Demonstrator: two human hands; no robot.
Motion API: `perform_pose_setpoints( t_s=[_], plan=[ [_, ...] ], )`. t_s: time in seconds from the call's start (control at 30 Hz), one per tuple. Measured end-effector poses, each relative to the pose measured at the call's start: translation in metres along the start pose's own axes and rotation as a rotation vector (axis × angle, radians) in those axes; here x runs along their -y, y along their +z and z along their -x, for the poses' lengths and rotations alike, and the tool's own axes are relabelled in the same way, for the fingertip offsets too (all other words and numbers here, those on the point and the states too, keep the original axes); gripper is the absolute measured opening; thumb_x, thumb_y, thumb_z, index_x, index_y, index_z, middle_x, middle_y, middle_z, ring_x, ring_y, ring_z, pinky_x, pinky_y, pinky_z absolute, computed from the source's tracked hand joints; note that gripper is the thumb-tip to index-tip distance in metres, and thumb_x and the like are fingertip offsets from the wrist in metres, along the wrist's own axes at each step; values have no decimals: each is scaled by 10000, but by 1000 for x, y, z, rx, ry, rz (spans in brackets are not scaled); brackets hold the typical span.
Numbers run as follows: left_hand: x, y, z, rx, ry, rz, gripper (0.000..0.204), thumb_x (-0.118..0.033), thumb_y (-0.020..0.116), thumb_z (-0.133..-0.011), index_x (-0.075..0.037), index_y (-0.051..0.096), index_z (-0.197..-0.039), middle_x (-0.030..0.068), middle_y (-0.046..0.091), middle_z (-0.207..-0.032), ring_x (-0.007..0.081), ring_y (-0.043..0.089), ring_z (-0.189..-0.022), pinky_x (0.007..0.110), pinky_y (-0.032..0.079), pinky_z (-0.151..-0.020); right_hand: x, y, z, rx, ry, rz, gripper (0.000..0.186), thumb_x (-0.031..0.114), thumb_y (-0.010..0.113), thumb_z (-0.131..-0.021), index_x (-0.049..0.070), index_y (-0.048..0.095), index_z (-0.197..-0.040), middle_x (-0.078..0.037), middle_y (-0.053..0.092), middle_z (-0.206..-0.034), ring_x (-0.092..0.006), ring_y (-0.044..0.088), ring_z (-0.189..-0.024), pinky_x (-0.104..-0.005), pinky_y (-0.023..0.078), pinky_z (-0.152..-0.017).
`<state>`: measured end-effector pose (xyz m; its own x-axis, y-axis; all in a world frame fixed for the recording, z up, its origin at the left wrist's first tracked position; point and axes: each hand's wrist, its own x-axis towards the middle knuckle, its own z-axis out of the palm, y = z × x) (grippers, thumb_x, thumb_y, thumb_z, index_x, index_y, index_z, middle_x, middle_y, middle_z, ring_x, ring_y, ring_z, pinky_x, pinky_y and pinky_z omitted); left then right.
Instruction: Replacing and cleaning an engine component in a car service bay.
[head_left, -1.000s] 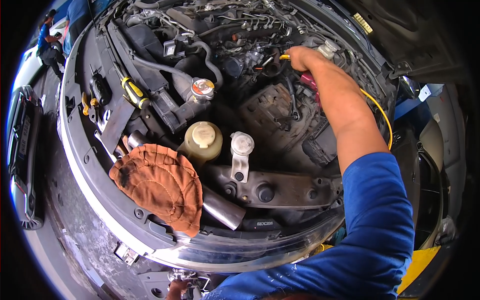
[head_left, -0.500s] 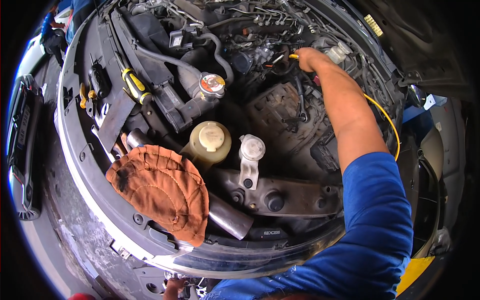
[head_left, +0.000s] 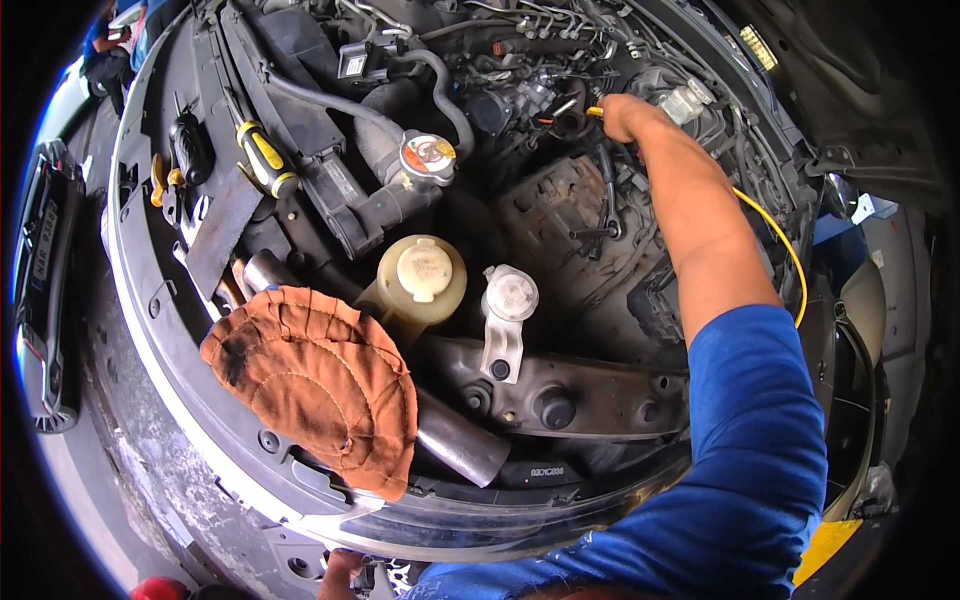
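Observation:
My right hand [head_left: 628,116] reaches deep into the back of an open car engine bay [head_left: 560,230]. Its fingers are closed on a thin yellow end piece [head_left: 595,112] next to hoses and wiring. A yellow cable [head_left: 790,260] loops behind my forearm toward that spot. A dark ratchet wrench [head_left: 608,205] lies on the engine just below the hand. Only part of my left hand [head_left: 343,574] shows at the bottom edge, against the car's front rim; its grip is hidden.
An orange-brown rag [head_left: 315,385] drapes over the front crossmember. Beside it stand a cream reservoir cap [head_left: 422,272] and a white cap [head_left: 511,294]. A yellow-and-black screwdriver [head_left: 266,160] lies at the left. Another person [head_left: 108,40] stands at the top left.
The view has drifted, so the engine bay sits lower and to the right in the picture. My right hand stays at the same place at the back of the engine.

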<state>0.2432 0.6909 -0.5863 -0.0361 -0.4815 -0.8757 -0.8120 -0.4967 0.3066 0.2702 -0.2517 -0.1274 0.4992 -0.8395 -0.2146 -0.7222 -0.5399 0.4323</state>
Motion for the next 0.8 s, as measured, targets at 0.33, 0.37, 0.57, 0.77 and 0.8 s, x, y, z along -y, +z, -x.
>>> perform_pose_setpoints(
  t_s=[0.33, 0.37, 0.57, 0.77, 0.8],
  plan=[
    [-10, -34, 11, 195, -182, 221, 491, -202, 555, -859, -228, 533, -1349, 142, 606, -1292, 318, 587, -1192, 422, 460, -1004, -14, -27, 23, -73, 12, -43, 370, 68, 537, -810, 87, 676, -1153, -167, 654, -1194, -375, 613, -1120, -435, 511, -902],
    [-8, -32, 12, 142, -51, -100, 465, -239, 547, -887, -241, 528, -1352, 154, 617, -1266, 315, 603, -1164, 421, 481, -964, -19, -37, 30, -80, 28, -53, 370, 68, 537, -810, 87, 676, -1153, -167, 654, -1194, -375, 613, -1120, -435, 511, -902],
    [22, -68, 8, -116, 107, -82, 320, -186, 601, -830, -140, 626, -1146, 140, 680, -923, 317, 665, -847, 437, 528, -713, -111, -109, 123, -153, 27, 11, 476, -18, 520, -723, 80, 637, -1174, -185, 707, -917, -281, 700, -740, -411, 545, -605],
    [57, -90, 44, -138, 70, 192, 342, -219, 590, -867, -127, 600, -1197, 143, 654, -1023, 307, 657, -894, 417, 523, -765, -174, -158, 372, -401, 231, -346, 414, 127, 573, -772, 149, 652, -1178, -136, 704, -1013, -273, 661, -878, -401, 514, -736],
    [60, -83, 46, -142, 75, 245, 347, -224, 588, -873, -125, 596, -1205, 144, 650, -1040, 305, 655, -902, 414, 522, -774, -198, -147, 407, -601, 107, -291, 442, 102, 573, -773, 136, 639, -1208, -126, 707, -996, -255, 659, -832, -386, 510, -713]
  ],
)
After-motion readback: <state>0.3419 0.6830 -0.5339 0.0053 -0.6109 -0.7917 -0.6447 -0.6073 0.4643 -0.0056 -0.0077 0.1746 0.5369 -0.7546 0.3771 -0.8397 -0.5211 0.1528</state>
